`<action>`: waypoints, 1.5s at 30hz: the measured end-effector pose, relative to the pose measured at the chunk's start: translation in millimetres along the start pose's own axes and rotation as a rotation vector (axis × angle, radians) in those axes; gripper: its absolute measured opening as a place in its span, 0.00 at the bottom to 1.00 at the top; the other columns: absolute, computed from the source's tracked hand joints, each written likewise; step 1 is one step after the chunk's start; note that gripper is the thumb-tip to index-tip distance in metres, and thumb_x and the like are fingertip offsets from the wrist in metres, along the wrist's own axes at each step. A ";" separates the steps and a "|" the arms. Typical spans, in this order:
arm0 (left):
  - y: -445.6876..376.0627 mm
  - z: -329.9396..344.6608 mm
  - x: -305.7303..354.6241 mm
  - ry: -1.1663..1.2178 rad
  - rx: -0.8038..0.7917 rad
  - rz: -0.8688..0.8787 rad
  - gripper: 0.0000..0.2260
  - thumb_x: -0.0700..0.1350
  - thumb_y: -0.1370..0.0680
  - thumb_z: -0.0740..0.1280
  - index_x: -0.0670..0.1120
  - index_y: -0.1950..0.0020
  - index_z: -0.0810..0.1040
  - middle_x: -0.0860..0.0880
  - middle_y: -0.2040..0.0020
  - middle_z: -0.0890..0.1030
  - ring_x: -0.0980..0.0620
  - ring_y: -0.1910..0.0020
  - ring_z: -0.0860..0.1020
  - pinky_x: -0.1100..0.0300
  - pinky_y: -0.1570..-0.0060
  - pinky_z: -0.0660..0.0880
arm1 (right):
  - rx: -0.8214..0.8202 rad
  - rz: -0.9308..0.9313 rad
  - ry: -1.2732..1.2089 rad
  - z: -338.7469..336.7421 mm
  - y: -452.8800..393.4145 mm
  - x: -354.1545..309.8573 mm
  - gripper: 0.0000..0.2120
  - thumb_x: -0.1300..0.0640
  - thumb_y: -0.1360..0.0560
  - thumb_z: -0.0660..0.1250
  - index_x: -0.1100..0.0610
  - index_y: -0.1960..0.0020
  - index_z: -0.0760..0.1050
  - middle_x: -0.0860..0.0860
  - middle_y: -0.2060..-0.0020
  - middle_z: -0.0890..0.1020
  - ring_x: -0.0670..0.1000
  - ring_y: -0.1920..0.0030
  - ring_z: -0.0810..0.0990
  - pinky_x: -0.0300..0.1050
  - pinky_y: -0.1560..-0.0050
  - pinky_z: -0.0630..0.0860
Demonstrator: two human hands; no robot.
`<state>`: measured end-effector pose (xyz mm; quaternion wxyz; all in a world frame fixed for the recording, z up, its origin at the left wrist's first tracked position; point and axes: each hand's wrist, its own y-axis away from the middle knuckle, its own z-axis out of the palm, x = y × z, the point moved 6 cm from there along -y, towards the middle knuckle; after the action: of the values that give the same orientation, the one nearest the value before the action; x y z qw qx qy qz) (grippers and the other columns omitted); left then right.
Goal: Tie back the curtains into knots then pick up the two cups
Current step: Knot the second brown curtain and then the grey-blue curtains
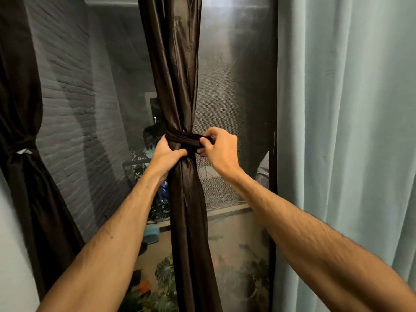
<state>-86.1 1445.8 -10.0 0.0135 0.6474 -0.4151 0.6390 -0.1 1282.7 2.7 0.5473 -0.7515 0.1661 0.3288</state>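
So the brown curtain (180, 64) hangs right down the middle of the window (234, 86), bunched into one narrow column. It's a shiny satin kind of fabric, dark chocolate colour, with a faint embroidered pattern up top and lots of long creases. About halfway down it's cinched tight by a wrap (183, 139) of the same fabric going sideways around it, and below that the cloth flares out a bit again.

Left hand (166, 157) is closed around the bundle just under the wrap, thumb pressed across the front. Right hand (219, 147) is pinching the loose end of the wrap, which pokes out to the right between its fingers.

Off to the far left there's a second dark curtain (24, 158), already gathered in at its middle. On the right hangs a pale blue-green curtain (346, 131), loose and straight.
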 end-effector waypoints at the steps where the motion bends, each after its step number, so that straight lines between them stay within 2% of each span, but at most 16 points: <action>1: -3.9 1.1 -2.6 -0.008 0.001 -0.018 0.23 0.33 0.30 0.73 0.46 0.36 0.76 0.50 0.46 0.83 0.51 0.44 0.82 0.58 0.46 0.78 | -0.004 0.005 -0.005 -0.5 0.6 0.5 0.03 0.63 0.20 0.68 0.60 0.51 0.79 0.55 0.61 0.85 0.45 0.68 0.86 0.50 0.58 0.86; 4: -10.5 1.8 -5.8 -0.039 0.035 -0.048 0.25 0.37 0.31 0.74 0.47 0.35 0.75 0.50 0.44 0.83 0.52 0.43 0.81 0.53 0.40 0.78 | 0.002 -0.002 0.008 -2.0 2.7 -0.1 0.03 0.63 0.20 0.67 0.59 0.52 0.79 0.53 0.62 0.85 0.44 0.68 0.86 0.47 0.58 0.85; 8: -6.7 0.0 -3.0 -0.101 0.187 -0.070 0.22 0.38 0.30 0.72 0.47 0.37 0.74 0.48 0.45 0.80 0.49 0.44 0.80 0.59 0.53 0.75 | -0.026 0.031 -0.055 -6.7 6.9 -11.2 0.03 0.65 0.19 0.65 0.61 0.50 0.78 0.57 0.63 0.85 0.45 0.69 0.85 0.36 0.66 0.81; 10: -2.9 -2.8 3.3 -0.155 0.245 -0.011 0.25 0.39 0.32 0.74 0.49 0.36 0.72 0.47 0.44 0.80 0.49 0.44 0.79 0.60 0.53 0.75 | -0.066 0.103 -0.130 -6.7 6.8 -12.3 0.03 0.65 0.18 0.64 0.63 0.48 0.76 0.60 0.63 0.85 0.49 0.68 0.86 0.40 0.66 0.83; 13: -0.1 -0.9 9.9 -0.160 0.162 0.094 0.31 0.45 0.34 0.81 0.49 0.34 0.71 0.51 0.44 0.82 0.55 0.44 0.80 0.60 0.45 0.76 | -0.121 0.229 -0.205 -6.0 1.4 -4.9 0.02 0.65 0.18 0.63 0.62 0.48 0.74 0.60 0.63 0.84 0.52 0.70 0.85 0.48 0.63 0.85; 15: 2.5 1.8 10.1 -0.023 0.098 0.088 0.27 0.44 0.31 0.80 0.47 0.36 0.73 0.52 0.46 0.83 0.57 0.46 0.82 0.62 0.46 0.77 | -0.170 0.283 -0.227 -3.2 -1.4 -2.0 0.02 0.63 0.17 0.62 0.61 0.47 0.73 0.58 0.65 0.82 0.51 0.72 0.83 0.49 0.64 0.85; 17: 5.1 6.0 13.2 0.100 0.065 0.065 0.20 0.37 0.28 0.76 0.45 0.39 0.76 0.52 0.49 0.84 0.57 0.49 0.83 0.65 0.51 0.78 | -0.210 0.315 -0.283 0.3 -1.9 -2.1 0.02 0.63 0.16 0.61 0.61 0.46 0.71 0.57 0.65 0.80 0.51 0.72 0.81 0.51 0.66 0.84; 19: 3.4 10.2 14.4 0.176 0.033 0.032 0.18 0.33 0.26 0.72 0.42 0.38 0.77 0.49 0.50 0.85 0.54 0.51 0.84 0.63 0.52 0.79 | -0.211 0.293 -0.288 0.3 -3.0 -4.3 0.01 0.63 0.16 0.60 0.60 0.45 0.69 0.57 0.64 0.80 0.51 0.72 0.80 0.51 0.68 0.83; 22: -0.7 14.1 17.0 0.274 -0.054 -0.040 0.18 0.29 0.25 0.67 0.38 0.36 0.76 0.43 0.50 0.84 0.47 0.51 0.84 0.52 0.49 0.80 | -0.157 0.225 -0.247 -4.5 -5.1 -7.0 0.04 0.64 0.17 0.61 0.59 0.44 0.66 0.59 0.63 0.80 0.53 0.73 0.80 0.51 0.71 0.82; 25: 4.3 22.2 22.7 0.398 -0.176 -0.099 0.16 0.27 0.24 0.63 0.36 0.38 0.75 0.38 0.56 0.83 0.43 0.59 0.83 0.50 0.57 0.81 | -0.126 0.189 -0.245 -4.7 -3.7 -7.6 0.03 0.65 0.17 0.61 0.62 0.45 0.67 0.63 0.65 0.82 0.56 0.74 0.81 0.54 0.71 0.83; 29: 6.0 22.6 24.1 0.404 -0.130 -0.113 0.13 0.28 0.26 0.65 0.37 0.43 0.77 0.39 0.54 0.83 0.44 0.57 0.82 0.51 0.54 0.80 | -0.112 0.242 -0.255 -2.2 0.8 -3.6 0.05 0.66 0.19 0.66 0.69 0.47 0.75 0.67 0.62 0.84 0.55 0.70 0.85 0.46 0.69 0.83; 32: 6.0 18.6 22.9 0.342 -0.043 -0.147 0.15 0.32 0.30 0.67 0.40 0.44 0.79 0.43 0.55 0.84 0.46 0.55 0.82 0.54 0.56 0.80 | -0.140 0.273 -0.247 1.7 4.7 -3.9 0.07 0.66 0.20 0.64 0.67 0.50 0.80 0.62 0.59 0.86 0.54 0.63 0.88 0.45 0.61 0.85; 35: 6.8 16.3 22.5 0.300 0.039 -0.176 0.16 0.34 0.31 0.65 0.42 0.44 0.81 0.42 0.54 0.85 0.45 0.53 0.84 0.51 0.51 0.82 | -0.197 0.253 -0.157 9.6 8.8 -7.7 0.05 0.61 0.23 0.67 0.61 0.51 0.80 0.57 0.59 0.87 0.50 0.61 0.88 0.49 0.53 0.86; 38: 5.6 14.7 22.7 0.214 0.073 -0.165 0.15 0.32 0.27 0.62 0.43 0.43 0.79 0.44 0.53 0.84 0.46 0.52 0.83 0.51 0.50 0.81 | -0.246 0.175 0.046 10.8 8.3 -11.0 0.12 0.52 0.27 0.76 0.57 0.50 0.80 0.52 0.60 0.87 0.45 0.62 0.87 0.46 0.53 0.85; 41: 5.5 10.1 25.7 0.142 0.101 -0.145 0.12 0.34 0.25 0.64 0.46 0.45 0.79 0.48 0.55 0.83 0.50 0.53 0.82 0.55 0.52 0.80 | -0.303 0.144 0.102 8.8 6.5 -12.6 0.16 0.52 0.32 0.80 0.58 0.49 0.83 0.49 0.60 0.87 0.46 0.59 0.87 0.47 0.50 0.84; 45: 6.5 11.2 28.6 0.139 0.090 -0.173 0.09 0.34 0.25 0.65 0.47 0.52 0.79 0.48 0.57 0.82 0.50 0.57 0.82 0.59 0.59 0.79 | -0.242 -0.103 0.365 11.9 2.2 -22.7 0.13 0.52 0.34 0.80 0.60 0.55 0.84 0.51 0.63 0.85 0.49 0.59 0.83 0.48 0.54 0.79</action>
<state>-85.2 1420.5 8.5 0.0680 0.6351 -0.3265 0.6967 -21.7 1290.5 14.3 0.4301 -0.8662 0.1830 0.1765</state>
